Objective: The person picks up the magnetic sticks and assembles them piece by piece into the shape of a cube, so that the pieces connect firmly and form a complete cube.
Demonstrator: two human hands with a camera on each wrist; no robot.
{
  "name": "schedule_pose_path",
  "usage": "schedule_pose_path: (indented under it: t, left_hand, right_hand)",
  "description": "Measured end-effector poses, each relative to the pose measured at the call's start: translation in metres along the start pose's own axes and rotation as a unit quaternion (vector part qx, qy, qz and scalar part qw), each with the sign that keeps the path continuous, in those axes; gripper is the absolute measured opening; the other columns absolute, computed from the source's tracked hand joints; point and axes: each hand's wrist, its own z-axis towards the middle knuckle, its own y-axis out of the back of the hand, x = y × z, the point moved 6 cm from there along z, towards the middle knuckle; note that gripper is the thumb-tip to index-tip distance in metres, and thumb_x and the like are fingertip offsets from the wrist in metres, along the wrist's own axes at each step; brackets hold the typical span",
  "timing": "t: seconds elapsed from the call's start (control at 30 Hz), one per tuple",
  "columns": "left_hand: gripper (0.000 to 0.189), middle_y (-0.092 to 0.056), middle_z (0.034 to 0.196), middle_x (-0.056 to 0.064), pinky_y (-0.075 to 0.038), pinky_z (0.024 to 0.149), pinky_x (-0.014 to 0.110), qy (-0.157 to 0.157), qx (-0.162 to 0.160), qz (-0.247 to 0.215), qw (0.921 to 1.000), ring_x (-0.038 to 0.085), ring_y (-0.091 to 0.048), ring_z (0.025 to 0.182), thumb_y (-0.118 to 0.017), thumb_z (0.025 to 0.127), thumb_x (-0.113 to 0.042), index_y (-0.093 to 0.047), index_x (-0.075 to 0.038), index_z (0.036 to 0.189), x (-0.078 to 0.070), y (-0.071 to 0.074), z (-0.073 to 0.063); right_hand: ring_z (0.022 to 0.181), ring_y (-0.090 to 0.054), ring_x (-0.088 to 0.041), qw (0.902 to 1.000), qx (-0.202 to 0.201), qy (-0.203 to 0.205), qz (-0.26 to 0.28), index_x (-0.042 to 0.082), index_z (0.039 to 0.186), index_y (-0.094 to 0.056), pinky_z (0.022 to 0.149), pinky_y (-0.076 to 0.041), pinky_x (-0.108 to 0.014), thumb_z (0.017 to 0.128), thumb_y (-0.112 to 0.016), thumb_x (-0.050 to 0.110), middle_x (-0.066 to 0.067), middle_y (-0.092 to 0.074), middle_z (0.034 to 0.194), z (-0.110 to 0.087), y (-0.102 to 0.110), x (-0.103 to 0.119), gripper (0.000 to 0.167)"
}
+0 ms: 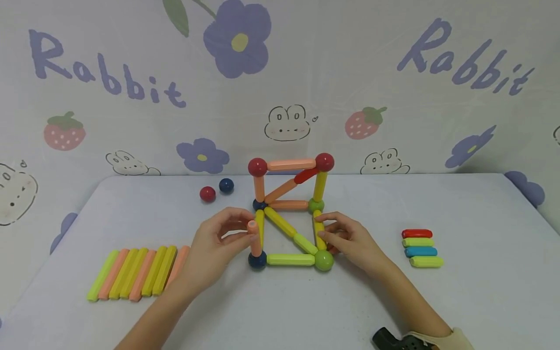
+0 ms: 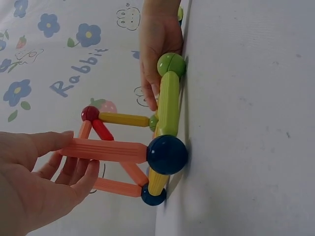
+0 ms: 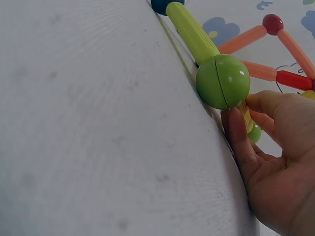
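A frame of coloured rods and balls stands mid-table. My left hand [image 1: 223, 240] pinches the upper part of an upright orange rod [image 2: 106, 150], whose lower end meets the front left dark blue ball [image 2: 167, 155]. With thumb and fingers, my right hand [image 1: 352, 238] pinches the yellow rod [image 1: 318, 233] on the frame's right side, just behind the front green ball [image 3: 223, 81]. A light green rod [image 1: 290, 259] joins the two front balls. At the back, two red balls [image 1: 324, 162] top upright rods, with an orange rod [image 1: 290, 165] between them.
A row of long yellow, orange and green rods [image 1: 140, 272] lies at the left, partly behind my left forearm. Short rods [image 1: 421, 251] are stacked in a column at the right. A loose red ball [image 1: 207, 194] and a blue ball [image 1: 226, 185] sit behind the left hand.
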Motion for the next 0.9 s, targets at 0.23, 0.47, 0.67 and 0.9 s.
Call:
schedule_pose_path:
  t: [0.23,0.47,0.67,0.9]
  left_hand:
    - [0.033,-0.067,0.129,0.012,-0.056,0.099,0.022,-0.013,-0.011,0.017,0.9997,0.025,-0.065,0.124,-0.074,0.099,-0.007,-0.066,-0.002,0.131,-0.013,0.017,0.007]
    - [0.037,-0.065,0.137,0.007,-0.051,0.103,0.019,-0.01,-0.048,0.035,0.9982,0.018,-0.062,0.128,-0.069,0.104,-0.016,-0.063,-0.007,0.139,-0.025,0.042,0.023]
    - [0.039,-0.063,0.14,0.013,-0.053,0.094,0.015,-0.007,-0.102,0.036,0.9941,0.022,-0.062,0.127,-0.067,0.103,-0.01,-0.063,-0.002,0.141,-0.012,0.062,0.046]
    - [0.039,-0.062,0.142,0.022,-0.051,0.109,0.024,0.013,-0.134,0.064,0.9888,0.031,-0.06,0.133,-0.065,0.103,-0.005,-0.061,0.005,0.14,0.018,0.076,0.067]
  right_hand:
    - [0.082,-0.067,-0.02,1.0,-0.001,-0.004,-0.003,0.006,0.143,-0.058,0.074,-0.059,-0.024,0.105,-0.067,0.018,-0.019,-0.069,0.119,0.001,0.0,0.0,0.042]
    - [0.083,-0.067,-0.02,1.0,-0.001,-0.006,-0.002,0.006,0.144,-0.057,0.075,-0.059,-0.024,0.105,-0.067,0.019,-0.019,-0.069,0.12,0.0,0.0,-0.001,0.042]
    - [0.083,-0.067,-0.02,1.0,-0.001,-0.004,-0.001,0.006,0.144,-0.057,0.075,-0.06,-0.024,0.105,-0.067,0.019,-0.019,-0.069,0.119,0.0,0.0,-0.002,0.042]
    - [0.082,-0.067,-0.019,1.0,-0.001,-0.003,-0.002,0.006,0.143,-0.058,0.075,-0.06,-0.024,0.105,-0.067,0.018,-0.019,-0.069,0.118,0.001,0.0,-0.002,0.041]
